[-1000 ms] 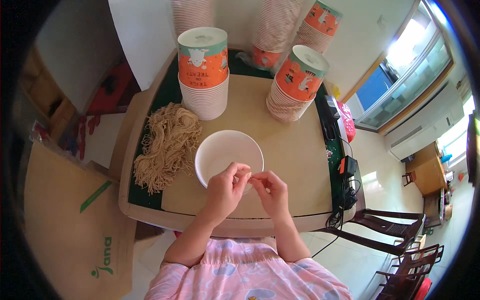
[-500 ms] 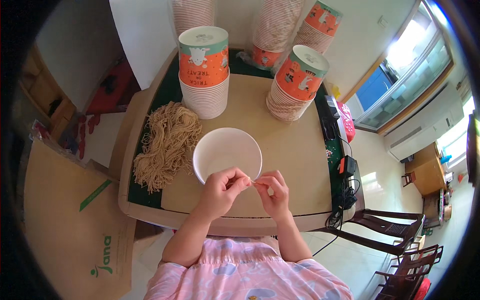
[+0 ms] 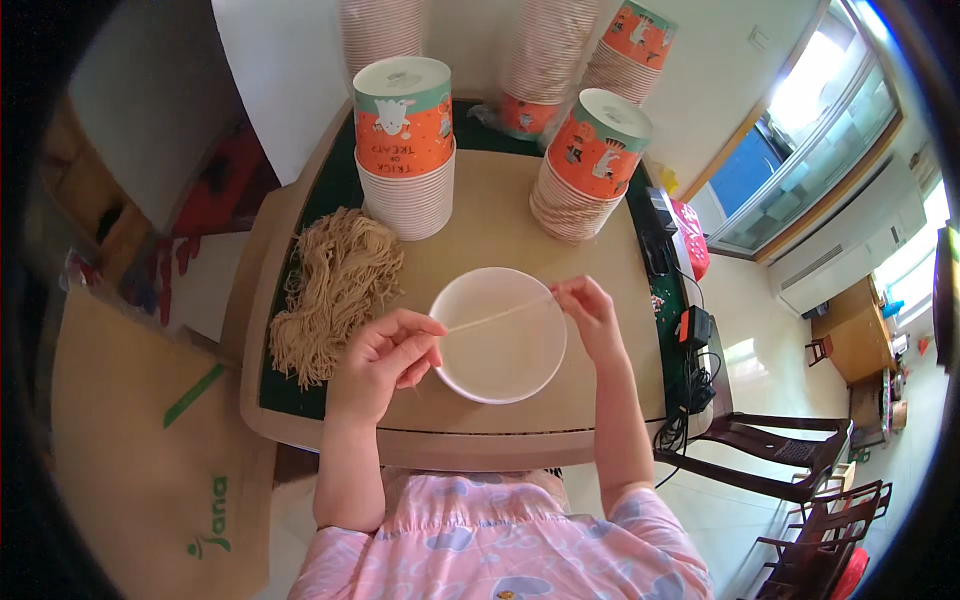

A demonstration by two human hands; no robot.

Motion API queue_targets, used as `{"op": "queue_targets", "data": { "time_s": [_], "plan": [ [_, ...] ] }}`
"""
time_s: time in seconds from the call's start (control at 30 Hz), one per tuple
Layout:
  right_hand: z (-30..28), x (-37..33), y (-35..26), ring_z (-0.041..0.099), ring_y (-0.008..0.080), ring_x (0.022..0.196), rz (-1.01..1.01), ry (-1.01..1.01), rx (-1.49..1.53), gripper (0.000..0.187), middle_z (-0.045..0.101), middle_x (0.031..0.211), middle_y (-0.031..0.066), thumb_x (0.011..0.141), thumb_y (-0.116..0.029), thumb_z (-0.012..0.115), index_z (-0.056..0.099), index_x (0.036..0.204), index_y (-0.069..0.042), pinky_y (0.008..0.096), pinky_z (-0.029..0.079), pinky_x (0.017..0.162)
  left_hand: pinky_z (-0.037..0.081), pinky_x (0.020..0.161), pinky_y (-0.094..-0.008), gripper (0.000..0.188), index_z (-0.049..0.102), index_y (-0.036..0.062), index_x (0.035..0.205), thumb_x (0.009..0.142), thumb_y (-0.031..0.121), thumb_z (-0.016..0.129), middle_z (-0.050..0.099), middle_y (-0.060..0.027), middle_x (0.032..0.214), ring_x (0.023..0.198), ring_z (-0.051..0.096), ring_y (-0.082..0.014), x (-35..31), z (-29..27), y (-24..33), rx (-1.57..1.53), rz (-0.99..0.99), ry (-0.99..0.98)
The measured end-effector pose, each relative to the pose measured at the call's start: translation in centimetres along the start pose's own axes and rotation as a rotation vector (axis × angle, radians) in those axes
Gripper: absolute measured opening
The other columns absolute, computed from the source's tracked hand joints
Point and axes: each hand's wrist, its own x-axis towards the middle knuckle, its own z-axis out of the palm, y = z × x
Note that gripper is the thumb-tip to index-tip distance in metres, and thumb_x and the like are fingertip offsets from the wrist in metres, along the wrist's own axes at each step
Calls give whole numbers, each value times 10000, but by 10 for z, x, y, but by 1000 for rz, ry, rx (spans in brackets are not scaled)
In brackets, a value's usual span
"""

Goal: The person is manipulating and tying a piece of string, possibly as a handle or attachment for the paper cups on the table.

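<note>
A thin beige cord is stretched between my two hands across the mouth of a white paper bucket. My left hand pinches one end by the bucket's left rim, thumb against fingers. At the right rim my right hand is closed on the other end, held a little higher and farther away. The bucket stands upright with its plain white inside showing; whether the cord is fastened to it I cannot tell. Left of it lies a loose heap of beige cords.
Two upside-down stacks of orange and green paper buckets, one at far left and one at far right, stand on the table. Wrapped bucket stacks are behind. Black cables lie along the right edge; a cardboard sheet leans at left.
My hands have drawn apart from their pinch together at the near rim, pulling the cord out between them. The bucket has shifted to the right.
</note>
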Motion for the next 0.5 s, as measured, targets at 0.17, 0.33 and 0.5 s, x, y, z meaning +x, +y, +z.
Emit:
{"op": "queue_targets", "data": {
  "time_s": [0.17, 0.33, 0.5],
  "plan": [
    [-2, 61, 3, 556, 72, 822, 93, -87, -124, 43, 632, 898, 11, 920, -66, 579, 588, 930, -25, 227, 459, 735, 433, 569, -215, 194, 637, -19, 1073, 941, 65, 523, 672, -118, 919, 675, 569, -98, 9, -9, -15, -356, 33, -57],
    [-5, 95, 6, 555, 61, 807, 64, -192, -222, 73, 625, 876, -4, 915, -65, 582, 626, 944, -14, 219, 463, 730, 523, 743, -285, 258, 596, -30, 1162, 943, 67, 500, 655, -156, 1072, 883, 640, -184, 13, -7, -26, -405, -5, -92],
    [28, 61, -44, 570, 62, 769, -176, 100, -179, 109, 618, 823, -1, 899, -41, 589, 647, 983, -3, 217, 466, 698, 502, 913, -337, 358, 507, -27, 1285, 936, 51, 482, 588, -171, 1216, 1073, 600, -223, 12, 3, -28, -485, 75, -74]
  ]
}}
